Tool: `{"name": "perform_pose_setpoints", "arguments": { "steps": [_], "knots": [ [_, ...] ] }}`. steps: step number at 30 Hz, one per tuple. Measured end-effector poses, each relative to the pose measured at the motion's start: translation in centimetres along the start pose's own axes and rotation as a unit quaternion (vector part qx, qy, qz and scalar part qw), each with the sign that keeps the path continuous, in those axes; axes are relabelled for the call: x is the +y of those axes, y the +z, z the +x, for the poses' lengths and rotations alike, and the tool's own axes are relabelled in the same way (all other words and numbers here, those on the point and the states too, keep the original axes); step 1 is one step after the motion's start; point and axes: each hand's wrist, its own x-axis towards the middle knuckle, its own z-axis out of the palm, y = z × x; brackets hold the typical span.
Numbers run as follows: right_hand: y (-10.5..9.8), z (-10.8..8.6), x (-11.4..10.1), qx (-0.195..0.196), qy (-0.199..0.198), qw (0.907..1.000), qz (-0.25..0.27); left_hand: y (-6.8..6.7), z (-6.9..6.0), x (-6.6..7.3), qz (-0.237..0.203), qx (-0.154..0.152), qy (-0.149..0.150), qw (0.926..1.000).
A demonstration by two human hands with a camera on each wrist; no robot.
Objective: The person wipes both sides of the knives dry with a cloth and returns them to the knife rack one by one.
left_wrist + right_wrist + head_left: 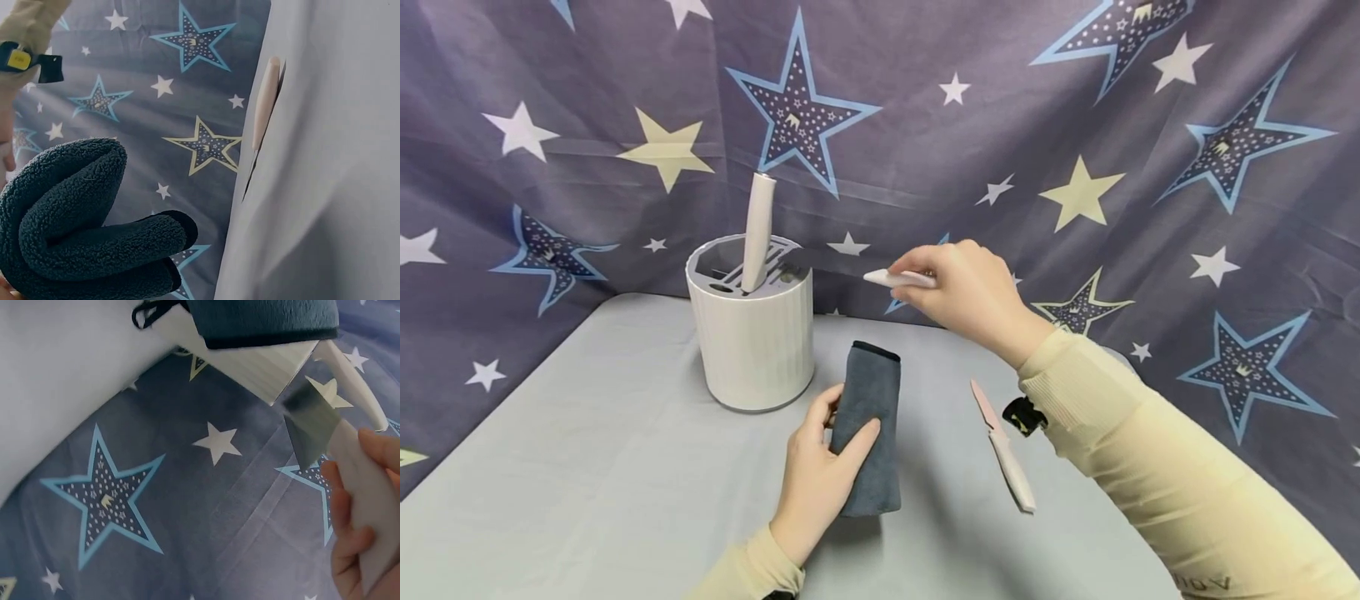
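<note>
Two items held: left hand grips folded grey towel, presumably keeping its layers together; right hand holds kitchen knife by its white handle, likely for safety.

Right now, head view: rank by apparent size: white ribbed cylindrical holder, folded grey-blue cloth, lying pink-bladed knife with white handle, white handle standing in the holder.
1. White ribbed cylindrical holder
2. Folded grey-blue cloth
3. Unsure between pink-bladed knife and white standing handle: the knife is longer, the handle thicker.
</note>
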Motion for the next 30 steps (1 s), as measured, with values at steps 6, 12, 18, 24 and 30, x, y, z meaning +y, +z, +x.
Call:
{"name": "perform_pose_setpoints", "arguments": {
  "steps": [6,12,18,24,30],
  "knots": [
    [-1.0,1.2,-1.0,-0.017,-0.012,0.9988,-0.044,0.1,-0.1,0.0,-0.005,-0.006,-0.003,1.0000],
    [-2.7,2.7,-2.0,-0.050,0.013,0.9987,0.002,0.1,-0.1,0.1,-0.002,-0.008,-0.006,0.9999],
    [-4.5,3.9,-2.4,-0.091,0.045,0.9885,0.112,0.0,0.0,0.1,-0.001,-0.005,-0.007,1.0000],
    [-4.4,4.8,-2.3,0.017,0.073,0.9409,0.330,0.1,-0.1,0.1,-0.007,-0.011,-0.014,0.9998],
    [-2.9,5.8,-3.0,0.133,0.042,0.8242,0.549,0.1,0.0,0.0,-0.012,-0.008,-0.015,0.9998]
  ]
}}
